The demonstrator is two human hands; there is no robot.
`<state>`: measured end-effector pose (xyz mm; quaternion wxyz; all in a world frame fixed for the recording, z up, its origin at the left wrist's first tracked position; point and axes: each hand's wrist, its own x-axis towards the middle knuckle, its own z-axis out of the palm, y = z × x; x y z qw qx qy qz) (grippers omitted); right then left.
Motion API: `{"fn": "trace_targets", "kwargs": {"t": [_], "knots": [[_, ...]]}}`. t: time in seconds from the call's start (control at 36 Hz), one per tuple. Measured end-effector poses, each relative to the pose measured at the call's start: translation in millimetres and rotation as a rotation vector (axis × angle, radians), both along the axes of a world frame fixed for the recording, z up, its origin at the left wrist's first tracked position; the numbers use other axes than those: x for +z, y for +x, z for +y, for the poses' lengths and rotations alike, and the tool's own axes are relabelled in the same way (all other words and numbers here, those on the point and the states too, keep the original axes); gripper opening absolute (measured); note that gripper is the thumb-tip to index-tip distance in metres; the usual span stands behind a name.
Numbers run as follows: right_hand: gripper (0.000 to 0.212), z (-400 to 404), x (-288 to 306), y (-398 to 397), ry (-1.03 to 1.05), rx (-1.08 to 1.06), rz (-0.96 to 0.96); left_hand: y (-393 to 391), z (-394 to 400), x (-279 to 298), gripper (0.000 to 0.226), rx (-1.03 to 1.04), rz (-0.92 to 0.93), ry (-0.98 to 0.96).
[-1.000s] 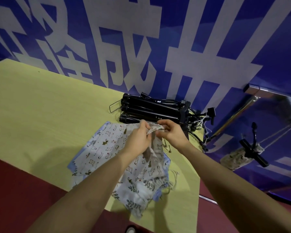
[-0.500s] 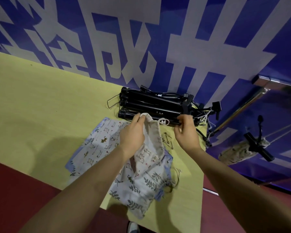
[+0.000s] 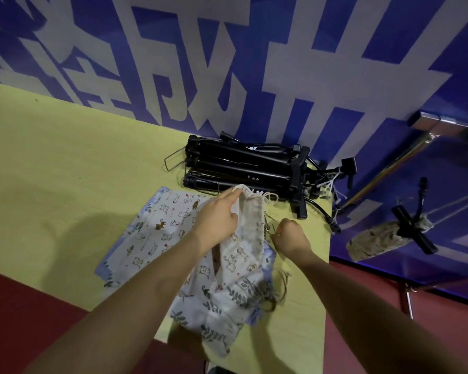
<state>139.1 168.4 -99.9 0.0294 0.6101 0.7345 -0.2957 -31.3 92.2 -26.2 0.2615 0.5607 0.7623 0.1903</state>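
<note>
A small cream drawstring pouch [image 3: 250, 220] with cat prints is held up over the yellow table [image 3: 65, 171]. My left hand [image 3: 216, 222] grips its open top edge, and its white cord [image 3: 270, 197] dangles to the right. My right hand [image 3: 291, 237] is curled just right of the pouch, fingertips pinching at small metal pins [image 3: 268, 225] lying on the table. Under the pouch lies a pile of flat printed cloth bags [image 3: 157, 238], some with cats and some with leaves [image 3: 227, 300].
A stack of folded black tripods [image 3: 241, 168] with cables lies against the blue lettered wall behind the pile. The table's right edge [image 3: 326, 292] is close to my right arm. Beyond it a chrome rail [image 3: 389, 168] and a black clamp with a hanging bag [image 3: 376, 241].
My right hand let go of the pouch's top, moved right and came down onto the metal pins. My left hand kept the pouch and holds it alone.
</note>
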Motion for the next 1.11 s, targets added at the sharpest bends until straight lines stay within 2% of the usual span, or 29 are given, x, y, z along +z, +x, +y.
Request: {"fn": "trace_targets", "kwargs": {"t": [0.17, 0.28, 0.36, 0.47, 0.58, 0.69, 0.81, 0.94, 1.03, 1.11], "knots": [[0.013, 0, 4, 3, -0.016, -0.061, 0.022, 0, 1, 2, 0.067, -0.043, 0.031, -0.023], [0.011, -8, 18, 12, 0.189, -0.161, 0.255, -1, -3, 4, 0.074, -0.088, 0.147, -0.081], [0.012, -11, 44, 7, 0.361, -0.095, 0.452, -2, -4, 9, 0.080, -0.090, 0.182, -0.090], [0.010, -20, 73, -13, 0.426, -0.012, 0.610, -7, -5, 14, 0.086, -0.076, 0.147, -0.056], [0.002, -30, 78, -30, 0.453, 0.249, 0.547, -10, -5, 21, 0.082, -0.045, 0.097, -0.018], [0.005, -31, 73, -40, 0.507, 0.336, 0.431, -13, -5, 30, 0.078, -0.036, 0.081, -0.003], [0.016, -28, 76, -47, 0.435, 0.346, 0.354, -15, 0, 36, 0.073, -0.002, 0.047, -0.002], [0.012, -17, 84, -52, 0.413, 0.248, 0.498, -21, 12, 32, 0.069, 0.021, 0.032, -0.001], [0.011, -5, 91, -57, 0.455, 0.166, 0.544, -26, 24, 34, 0.055, 0.065, 0.060, 0.030], [0.014, 16, 99, -61, 0.469, 0.155, 0.474, -29, 34, 38, 0.039, 0.096, 0.099, 0.040]]}}
